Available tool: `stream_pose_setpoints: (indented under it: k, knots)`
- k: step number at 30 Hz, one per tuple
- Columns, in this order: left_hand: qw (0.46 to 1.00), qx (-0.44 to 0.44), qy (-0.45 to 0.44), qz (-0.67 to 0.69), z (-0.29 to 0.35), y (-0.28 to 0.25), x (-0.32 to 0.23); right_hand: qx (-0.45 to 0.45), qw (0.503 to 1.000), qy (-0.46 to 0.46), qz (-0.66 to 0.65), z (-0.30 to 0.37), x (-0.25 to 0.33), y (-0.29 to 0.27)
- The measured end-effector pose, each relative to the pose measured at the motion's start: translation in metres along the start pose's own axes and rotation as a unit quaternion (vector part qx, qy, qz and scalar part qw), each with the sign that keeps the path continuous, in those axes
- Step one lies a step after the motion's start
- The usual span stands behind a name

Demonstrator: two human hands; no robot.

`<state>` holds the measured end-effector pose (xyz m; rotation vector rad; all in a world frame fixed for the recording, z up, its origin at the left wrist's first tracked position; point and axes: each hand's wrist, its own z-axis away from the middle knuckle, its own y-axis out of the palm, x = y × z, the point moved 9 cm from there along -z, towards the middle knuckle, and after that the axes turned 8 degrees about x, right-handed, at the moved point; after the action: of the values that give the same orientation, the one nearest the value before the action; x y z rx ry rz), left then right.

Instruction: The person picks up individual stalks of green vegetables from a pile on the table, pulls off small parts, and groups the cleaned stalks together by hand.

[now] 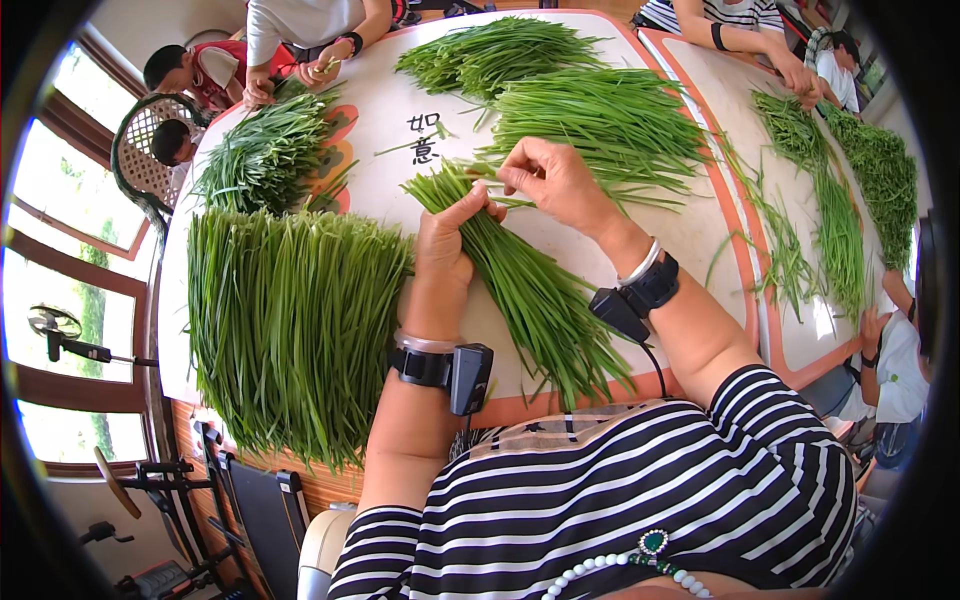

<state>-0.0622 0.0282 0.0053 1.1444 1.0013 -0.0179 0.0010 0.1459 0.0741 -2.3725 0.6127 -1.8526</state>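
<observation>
My left hand is closed around a thick bundle of green chives that lies slanted on the white table, cut ends pointing away from me. My right hand pinches a single chive stalk near the bundle's cut ends. Both wrists carry black strap-on devices. A wide flat pile of sorted chives lies left of my left hand, its tips hanging over the near table edge.
Loose chive heaps lie at the far middle and far left. People across the table and at a second table on the right handle more chives. A window is at the left.
</observation>
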Motion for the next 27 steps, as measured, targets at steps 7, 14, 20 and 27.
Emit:
stream_pose_setpoints:
  k: [7, 14, 20, 27]
  knots:
    - [0.999, 0.049, 0.013, 0.0, -0.001, 0.005, -0.007, 0.123, 0.99, 0.006, 0.071, -0.002, 0.001, -0.007]
    - [0.893, 0.31, -0.034, 0.323, 0.009, 0.034, -0.028, 0.157, 0.965, 0.188, 0.093, 0.01, -0.034, -0.046]
    - [0.922, 0.283, -0.093, 0.249, 0.007, 0.029, -0.01, 0.203, 0.913, 0.099, 0.34, 0.008, -0.025, -0.018]
    - [0.99, 0.11, -0.065, 0.06, -0.001, 0.01, 0.001, 0.062, 0.972, 0.034, 0.226, -0.001, -0.008, -0.036]
